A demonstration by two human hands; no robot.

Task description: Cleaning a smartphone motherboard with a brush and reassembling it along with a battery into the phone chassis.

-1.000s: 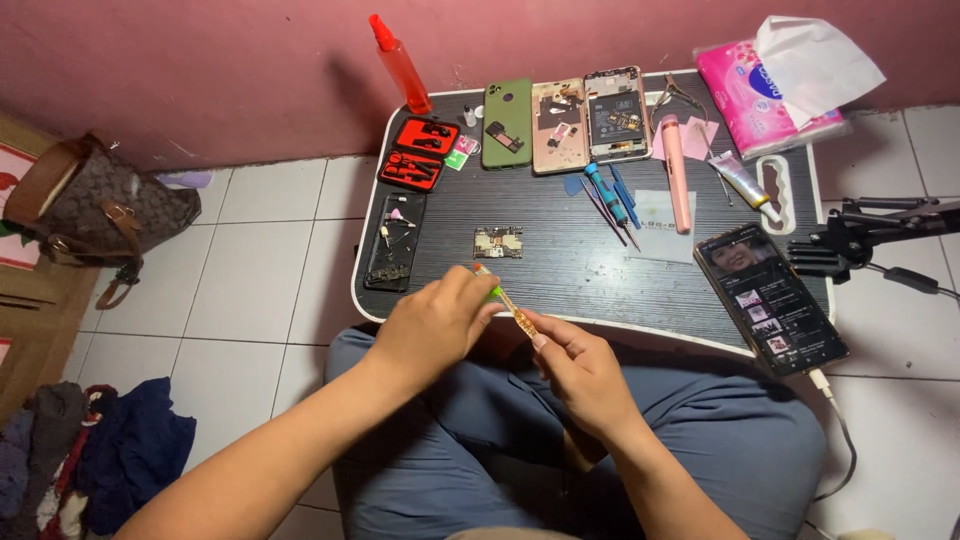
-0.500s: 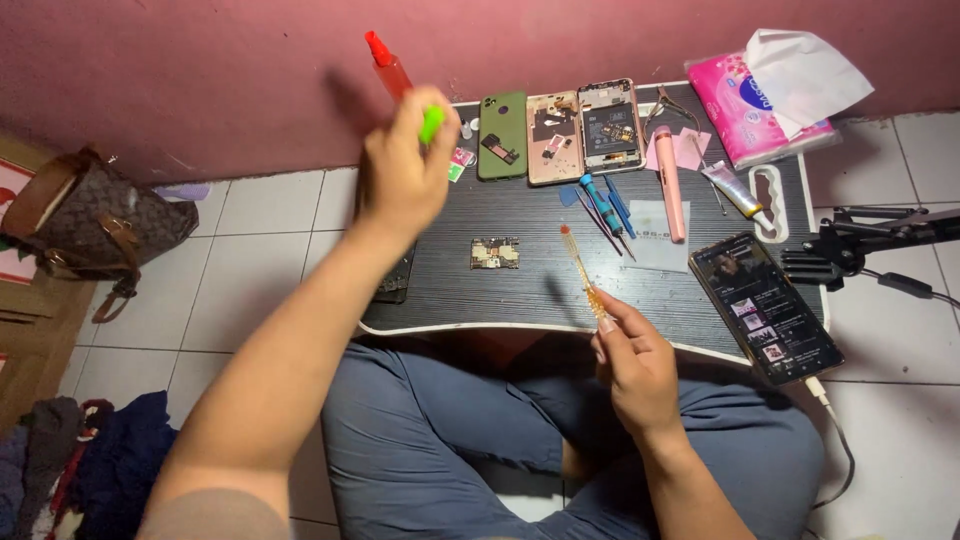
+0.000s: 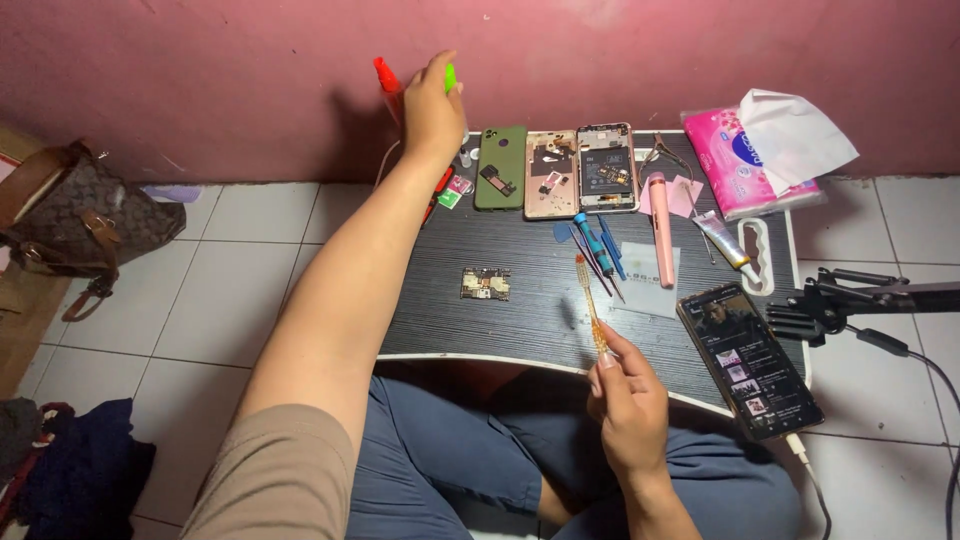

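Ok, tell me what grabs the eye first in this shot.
The left hand stretched far out to the table's back edge, beside a red-capped bottle against the pink wall, with something bright green at its fingertips. Nearer the body, the right hand holds a thin brush upright over the dark lap table. Behind it lies a row of opened phones, with a lit phone at right.

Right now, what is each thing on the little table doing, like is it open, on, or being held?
Left hand: stretched out, holding a green thing.
Right hand: gripping a small brush, tip up.
Black phone: screen lit, cable plugged in.
Two phones: backs off, insides showing.
Tissue pack: open, tissue sticking out.
Circuit board: lying loose.
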